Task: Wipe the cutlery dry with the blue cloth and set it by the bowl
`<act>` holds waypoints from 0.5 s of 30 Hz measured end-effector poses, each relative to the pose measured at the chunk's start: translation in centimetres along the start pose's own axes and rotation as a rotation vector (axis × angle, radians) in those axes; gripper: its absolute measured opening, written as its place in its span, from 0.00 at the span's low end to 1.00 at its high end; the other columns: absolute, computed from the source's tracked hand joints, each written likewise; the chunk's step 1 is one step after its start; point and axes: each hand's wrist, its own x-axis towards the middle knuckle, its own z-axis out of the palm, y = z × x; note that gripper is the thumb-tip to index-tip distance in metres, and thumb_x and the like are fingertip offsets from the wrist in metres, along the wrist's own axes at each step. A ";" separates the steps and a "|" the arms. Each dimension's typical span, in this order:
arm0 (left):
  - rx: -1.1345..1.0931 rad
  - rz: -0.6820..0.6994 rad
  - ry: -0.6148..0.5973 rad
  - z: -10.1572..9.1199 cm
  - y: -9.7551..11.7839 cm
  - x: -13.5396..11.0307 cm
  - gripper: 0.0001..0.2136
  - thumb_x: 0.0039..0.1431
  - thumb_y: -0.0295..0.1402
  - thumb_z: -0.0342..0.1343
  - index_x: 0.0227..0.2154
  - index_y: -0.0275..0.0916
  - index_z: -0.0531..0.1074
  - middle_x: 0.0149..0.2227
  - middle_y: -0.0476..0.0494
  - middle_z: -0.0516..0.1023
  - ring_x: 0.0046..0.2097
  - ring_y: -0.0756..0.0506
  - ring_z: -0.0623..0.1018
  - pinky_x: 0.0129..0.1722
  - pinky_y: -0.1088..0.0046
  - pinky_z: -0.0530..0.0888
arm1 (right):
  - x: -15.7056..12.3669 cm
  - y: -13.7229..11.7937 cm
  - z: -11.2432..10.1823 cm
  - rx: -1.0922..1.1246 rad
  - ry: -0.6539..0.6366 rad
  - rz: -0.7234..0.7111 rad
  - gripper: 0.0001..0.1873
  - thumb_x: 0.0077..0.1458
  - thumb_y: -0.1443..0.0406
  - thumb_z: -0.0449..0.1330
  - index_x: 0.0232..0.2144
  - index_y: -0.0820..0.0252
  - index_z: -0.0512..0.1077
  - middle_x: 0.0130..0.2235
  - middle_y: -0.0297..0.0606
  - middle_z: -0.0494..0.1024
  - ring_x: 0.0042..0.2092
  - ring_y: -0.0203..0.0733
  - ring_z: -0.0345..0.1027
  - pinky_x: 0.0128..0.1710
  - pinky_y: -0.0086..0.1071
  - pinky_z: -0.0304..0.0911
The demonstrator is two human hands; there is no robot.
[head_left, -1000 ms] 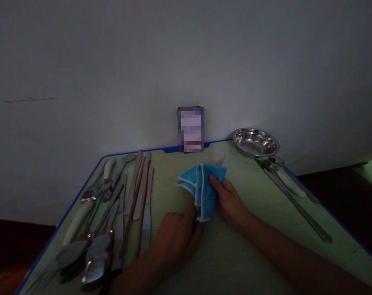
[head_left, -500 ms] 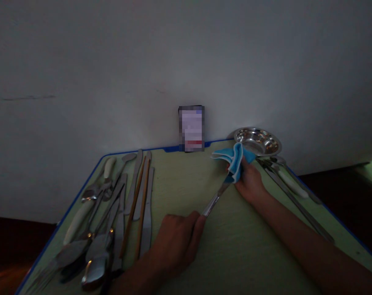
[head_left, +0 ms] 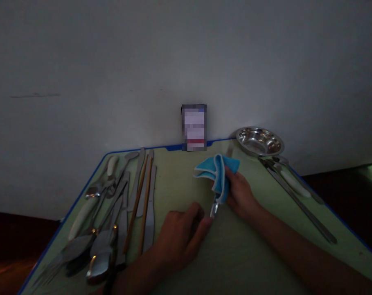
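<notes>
Running on a diagonal from near-left to far-right, the metal utensil (head_left: 214, 209) points its far end toward the steel bowl (head_left: 260, 141) at the back of the green table (head_left: 265, 254). The left hand (head_left: 182, 237) has the near end, fingers curled shut around the handle so that it is hidden. The right hand (head_left: 239, 194) lies just beyond along the same line, closed on a folded blue cloth (head_left: 218, 176) wrapped about the utensil's middle. Only a short shiny stretch shows between the two hands. It looks slim, straight and steel, perhaps a knife; the dim light does not settle which. A row of cutlery (head_left: 124, 205) lies well off to the left.
</notes>
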 end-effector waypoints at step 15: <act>-0.607 -0.211 0.376 0.4 -1.2 1.5 0.14 0.60 0.42 0.42 0.25 0.38 0.61 0.21 0.53 0.59 0.23 0.52 0.60 0.22 0.77 0.58 | 0.4 -3.9 -2.3 -0.716 -0.869 0.295 0.14 0.49 0.57 0.58 0.31 0.62 0.70 0.29 0.31 0.73 0.28 0.29 0.67 0.29 0.23 0.64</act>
